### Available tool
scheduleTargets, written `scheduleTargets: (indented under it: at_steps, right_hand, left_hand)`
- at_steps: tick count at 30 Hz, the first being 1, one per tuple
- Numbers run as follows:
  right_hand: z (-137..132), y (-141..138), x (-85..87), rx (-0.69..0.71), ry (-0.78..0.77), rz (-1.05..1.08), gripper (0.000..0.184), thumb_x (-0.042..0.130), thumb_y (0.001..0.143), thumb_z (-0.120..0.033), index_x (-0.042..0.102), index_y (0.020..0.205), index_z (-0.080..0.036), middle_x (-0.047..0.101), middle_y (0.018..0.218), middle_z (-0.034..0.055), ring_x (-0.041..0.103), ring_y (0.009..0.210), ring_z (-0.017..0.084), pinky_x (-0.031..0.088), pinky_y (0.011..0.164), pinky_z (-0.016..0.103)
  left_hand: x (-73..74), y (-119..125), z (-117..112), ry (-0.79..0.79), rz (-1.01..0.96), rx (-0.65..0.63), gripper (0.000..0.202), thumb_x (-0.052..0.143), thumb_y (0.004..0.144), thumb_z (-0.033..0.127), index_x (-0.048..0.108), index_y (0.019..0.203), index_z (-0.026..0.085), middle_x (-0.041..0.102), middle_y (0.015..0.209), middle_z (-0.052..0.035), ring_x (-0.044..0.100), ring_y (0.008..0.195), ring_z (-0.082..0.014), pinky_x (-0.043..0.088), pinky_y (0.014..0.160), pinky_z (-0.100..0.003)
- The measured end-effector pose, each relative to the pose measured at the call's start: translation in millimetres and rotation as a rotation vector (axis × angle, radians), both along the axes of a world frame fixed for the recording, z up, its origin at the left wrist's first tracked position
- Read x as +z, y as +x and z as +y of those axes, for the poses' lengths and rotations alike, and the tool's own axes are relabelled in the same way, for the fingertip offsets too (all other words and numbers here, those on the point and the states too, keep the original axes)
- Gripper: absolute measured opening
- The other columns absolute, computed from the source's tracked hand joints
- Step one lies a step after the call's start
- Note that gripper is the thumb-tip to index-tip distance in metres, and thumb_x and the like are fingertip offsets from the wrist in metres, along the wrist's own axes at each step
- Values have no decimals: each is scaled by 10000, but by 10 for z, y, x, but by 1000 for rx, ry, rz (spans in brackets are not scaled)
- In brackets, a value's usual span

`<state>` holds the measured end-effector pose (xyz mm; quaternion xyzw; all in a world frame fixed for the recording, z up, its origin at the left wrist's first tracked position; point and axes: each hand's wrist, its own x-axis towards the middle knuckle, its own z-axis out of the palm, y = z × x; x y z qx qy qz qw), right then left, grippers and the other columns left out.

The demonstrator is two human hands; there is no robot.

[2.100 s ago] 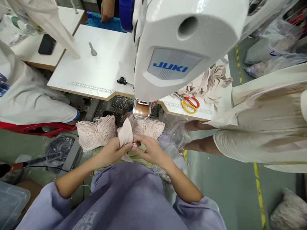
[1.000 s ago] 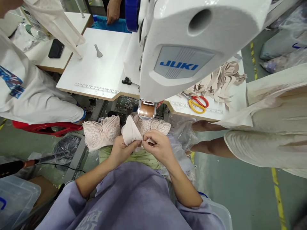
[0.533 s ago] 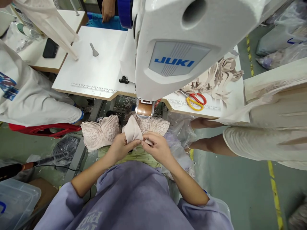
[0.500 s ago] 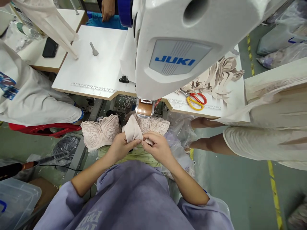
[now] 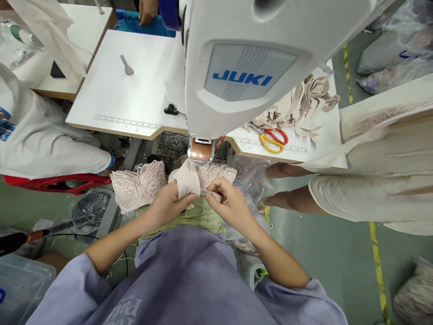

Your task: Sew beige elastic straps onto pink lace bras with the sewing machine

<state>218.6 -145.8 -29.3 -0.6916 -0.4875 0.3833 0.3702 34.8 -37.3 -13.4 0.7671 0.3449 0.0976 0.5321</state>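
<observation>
Between my hands is a pale pink bra piece (image 5: pixel 188 179), its smooth fabric cup folded up. My left hand (image 5: pixel 169 201) grips it from the left, thumb pressed along the lower edge. On the other side my right hand (image 5: pixel 229 201) pinches a narrow edge of the same fabric between thumb and fingers. Behind it lie more lace cups (image 5: pixel 219 172), and a stack of lace bra cups (image 5: pixel 140 186) rests to the left. The sewing machine (image 5: pixel 203 150) stands just beyond the fabric, its needle area hidden from me.
Scissors (image 5: pixel 273 140) with red and yellow handles lie on the white table (image 5: pixel 135 90) beside a heap of beige fabric strips (image 5: pixel 301 108). A co-worker in white trousers sits at left on a red stool (image 5: pixel 57 183); another person stands close at right.
My right hand has drawn slightly right, away from my left, stretching the fabric edge between them. The whole view has shifted a little.
</observation>
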Motion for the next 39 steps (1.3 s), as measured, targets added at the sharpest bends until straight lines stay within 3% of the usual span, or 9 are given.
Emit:
scheduleTargets:
  at_steps: [6, 10, 15, 22, 26, 30, 35, 37, 39]
  right_hand:
    - [30, 1, 58, 54, 17, 13, 66, 589, 866, -254, 537, 898, -228, 596, 747, -51, 510, 610, 108, 357, 583, 231]
    - [89, 101, 38, 63, -20, 98, 149, 643, 865, -320, 630, 977, -223, 694, 856, -19, 626, 776, 144, 426, 687, 247]
    - [183, 221, 10, 194, -119, 251, 200, 662, 831, -386, 705, 812, -192, 649, 752, -18, 553, 683, 130, 390, 627, 244]
    - [173, 145, -50, 25, -220, 644, 235, 730, 759, -377, 719, 869, -171, 672, 771, -11, 557, 679, 126, 410, 650, 242]
    - [170, 80, -24, -26, -184, 487, 269, 699, 790, -418, 728, 910, -179, 695, 827, 9, 589, 745, 157, 433, 674, 256]
    - [219, 46, 40, -45, -57, 224, 213, 639, 824, -380, 714, 847, -182, 654, 759, 5, 557, 714, 149, 413, 654, 256]
    - [363, 189, 205, 22, -96, 358, 228, 670, 752, -384, 723, 866, -194, 645, 743, -5, 517, 626, 130, 392, 594, 253]
    - [460, 292, 328, 50, -97, 462, 209, 698, 706, -363, 713, 820, -188, 675, 784, 7, 567, 686, 144, 427, 651, 262]
    - [585, 390, 468, 126, -134, 549, 220, 706, 689, -357, 703, 821, -180, 685, 790, 15, 585, 694, 146, 434, 661, 263]
  left_hand:
    - [14, 68, -40, 76, 33, -33, 271, 567, 922, 347, 605, 727, 163, 546, 653, 23, 466, 610, -115, 357, 587, -230]
    - [4, 92, -7, -49, 21, 1, 297, 606, 899, 391, 636, 723, 154, 582, 619, 21, 512, 596, -123, 371, 554, -222]
    - [46, 130, 52, -235, 23, 35, 297, 671, 846, 422, 698, 773, 136, 670, 664, -9, 597, 618, -149, 439, 563, -224]
    - [-7, 178, 110, -385, -23, 124, 274, 741, 793, 403, 702, 799, 132, 709, 739, -26, 629, 683, -158, 485, 645, -245]
    - [-70, 237, 85, -438, -105, 205, 256, 753, 782, 376, 655, 802, 140, 687, 713, -13, 621, 659, -151, 488, 643, -249]
    - [1, 272, 83, -392, -141, 245, 283, 745, 790, 404, 647, 822, 140, 671, 707, -10, 625, 665, -157, 500, 651, -257]
    - [-60, 67, 78, -243, -177, 284, 505, 710, 809, 549, 639, 1111, 152, 728, 1027, -95, 680, 949, -249, 553, 784, -336]
    - [-204, -21, 8, -224, -339, 352, 726, 587, 822, 717, 518, 1314, 187, 698, 1167, -135, 675, 1042, -283, 568, 830, -401]
    - [-347, -61, -77, -280, -473, 337, 900, 283, 839, 864, 279, 1501, 255, 646, 1288, -155, 690, 1043, -287, 580, 821, -457]
